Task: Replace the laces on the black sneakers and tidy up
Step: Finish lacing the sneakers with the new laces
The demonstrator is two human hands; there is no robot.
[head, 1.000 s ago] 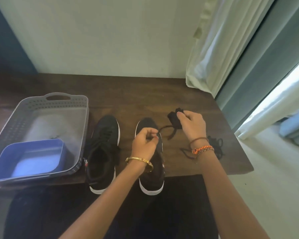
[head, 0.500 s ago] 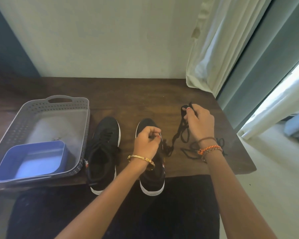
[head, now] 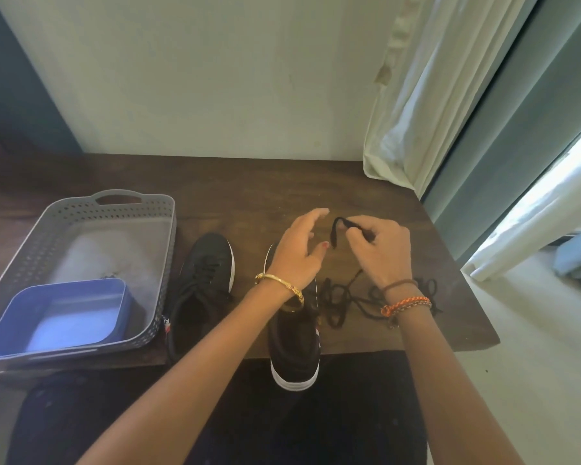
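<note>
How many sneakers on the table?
2. The left sneaker sits beside the grey basket; the right sneaker lies partly under the left hand, heel overhanging the table edge.

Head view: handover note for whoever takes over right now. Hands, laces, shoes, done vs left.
Right hand pinches one end of a black lace; the rest trails to a loose tangle on the table.
Left hand open, fingers spread, over the right sneaker, reaching toward the lace end.
Left sneaker looks laced; right sneaker's eyelets are hidden.
Grey basket holds a blue tub.
Done: left sneaker, apparently.
Left: probably lace the right one, then tidy up.
</note>
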